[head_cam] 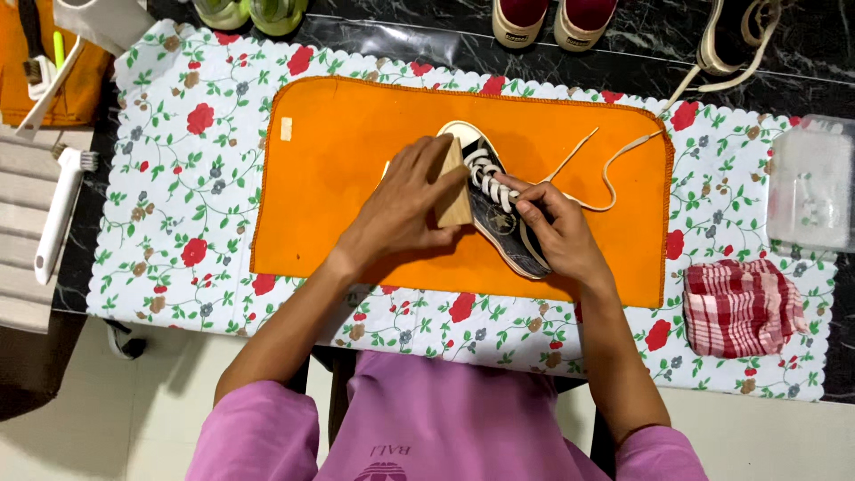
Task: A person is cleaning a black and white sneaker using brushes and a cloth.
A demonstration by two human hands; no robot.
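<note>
**Shoe held on the orange mat, brush against its side**

While the dark sneaker lies near the middle of the orange mat, both hands are on it. Starting at the left edge of the surface, a white long-handled brush lies just off the floral cloth, and an orange bag sits at the far left corner. Next comes the left hand, curled closed around a wooden-backed brush and pressing it against the shoe's left side. The right hand rests on the shoe's right flank, fingers bent and pinching at the white laces; a loose lace end trails toward the mat's right edge.

The sneaker looks light, with soft, yielding fabric sides and a stiffer rubber sole and toe cap. It would likely collapse if squeezed on the upper, so the sole edge or heel seems the firmer place to grip. The laces are limp and would snag easily.

Further right, a red checked cloth lies crumpled near the floral cloth's near right corner. Above it, at the right edge, stands 1 clear plastic container; something pale shows through its wall, but I cannot tell what. Along the far edge sit 2 red-lined shoes, 2 greenish jars whose contents are out of view, and another pale shoe.
</note>
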